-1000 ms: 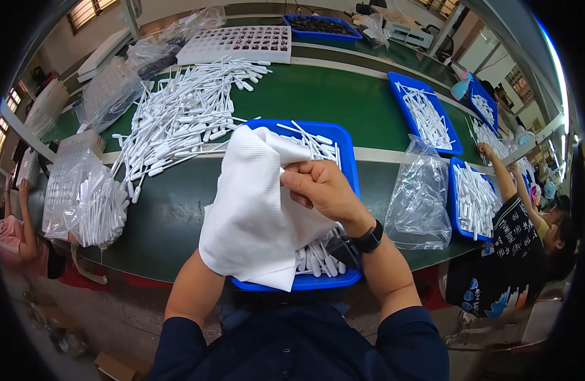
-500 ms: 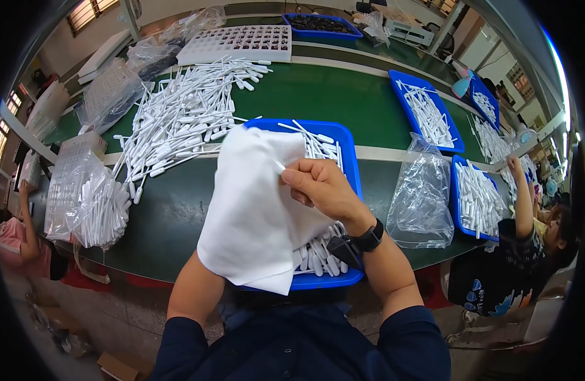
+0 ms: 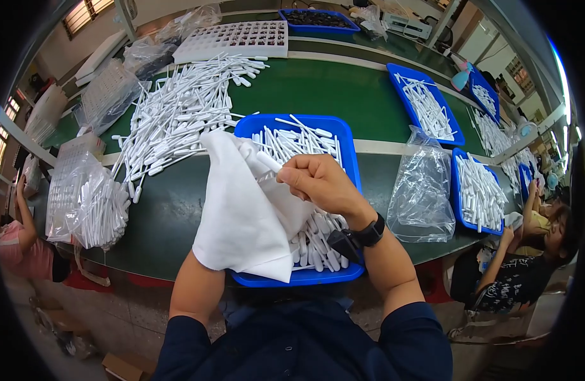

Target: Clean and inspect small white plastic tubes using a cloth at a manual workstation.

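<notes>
A white cloth [image 3: 241,209] drapes over my left hand and wrist; only the left forearm [image 3: 198,286] shows below it, and the fingers are hidden. Thumb and fingers of my right hand [image 3: 321,184] pinch the end of a white plastic stick with a wide, rounded head [image 3: 267,161]. Its other part goes into the folds at the cloth's upper edge. Beneath both hands is a blue tray [image 3: 351,149] holding many white sticks of the same kind [image 3: 321,244]. A dark band with a black device circles my right wrist.
A large loose heap of white sticks [image 3: 178,114] lies at the left on the green belt. Beside it is a clear bag of sticks [image 3: 102,206]. An empty-looking plastic bag [image 3: 422,197] and another blue tray [image 3: 456,190] are at the right. Co-workers sit at both sides.
The cloth's top has swung left and opened, baring more of the tray. More of the stick's white head now shows by my right fingers. The co-worker at right has lowered an arm.
</notes>
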The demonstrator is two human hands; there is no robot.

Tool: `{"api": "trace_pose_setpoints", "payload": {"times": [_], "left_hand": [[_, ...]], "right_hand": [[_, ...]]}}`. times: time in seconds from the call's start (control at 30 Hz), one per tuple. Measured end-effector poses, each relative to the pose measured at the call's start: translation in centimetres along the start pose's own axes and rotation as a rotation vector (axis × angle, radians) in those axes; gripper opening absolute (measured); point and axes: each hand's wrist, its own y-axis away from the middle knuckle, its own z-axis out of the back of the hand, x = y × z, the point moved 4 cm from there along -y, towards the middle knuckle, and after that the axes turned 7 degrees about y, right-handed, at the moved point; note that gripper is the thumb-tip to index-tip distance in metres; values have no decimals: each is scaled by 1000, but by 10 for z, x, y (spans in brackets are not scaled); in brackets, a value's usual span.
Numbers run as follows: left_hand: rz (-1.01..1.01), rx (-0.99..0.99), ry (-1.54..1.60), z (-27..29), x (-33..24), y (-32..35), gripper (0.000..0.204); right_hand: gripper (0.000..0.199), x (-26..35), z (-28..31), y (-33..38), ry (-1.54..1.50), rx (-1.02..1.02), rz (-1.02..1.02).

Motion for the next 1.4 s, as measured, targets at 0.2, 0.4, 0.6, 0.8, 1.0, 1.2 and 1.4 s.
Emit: {"api": "trace_pose_setpoints", "payload": {"times": [0.2, 0.4, 0.6, 0.8, 1.0, 1.2, 1.4], "left_hand": [[302, 176, 224, -2, 28, -5, 59], [-159, 44, -384, 3, -13, 1, 53], [521, -145, 583, 5, 59, 32, 61], [-211, 20, -357, -9, -15, -5, 58], [-188, 42, -235, -11, -16, -9, 55], [171, 27, 242, -9, 4, -9, 60], [514, 6, 721, -11, 27, -5, 65]], "right_hand": [[23, -12, -3, -2, 97, 18, 6], [22, -1, -1, 2, -9, 78, 37], [21, 1, -2, -1, 134, -25, 130], [11, 4, 2, 3, 655, -317, 352], [20, 21, 1, 11, 1150, -368, 592], [37, 56, 18, 26, 1098, -996, 858], [32, 13, 23, 10, 28, -670, 386]]}}
